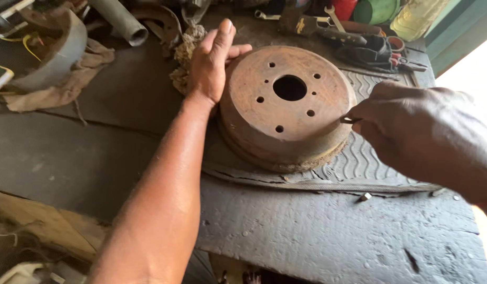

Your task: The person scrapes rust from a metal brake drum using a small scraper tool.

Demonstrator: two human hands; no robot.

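We see a round, rust-brown iron brake drum (288,108) lying flat side up on a grey rubber mat with wavy ribs (362,160), which itself lies on the dark, worn tabletop (327,236). The drum sits just above the middle of the view, with a large centre hole and smaller holes ringed around it.

Our left hand (209,63) rests against the drum at its 9 to 10 o'clock edge. The palm presses the drum's side wall, the fingers (222,31) lie straight and close together pointing toward 12 o'clock, and the thumb hooks over the drum's top rim. So the drum lies directly to the right of that hand, touching it.

Our right hand (417,126) comes in from 3 o'clock. Its fingers are curled tight and pinch a small grey metal piece (350,120), whose tip meets the drum's rim at about 3 o'clock. What kind of piece it is, we cannot tell, as most of it is hidden in the grip.

A small metal nut (365,196) lies on the tabletop at 5 o'clock from the drum, just past the mat's edge. Toward 12 and 1 o'clock lie spanners (333,16) and pliers with red handles (404,62); a tan rag (59,87) lies at 10 o'clock, well apart.
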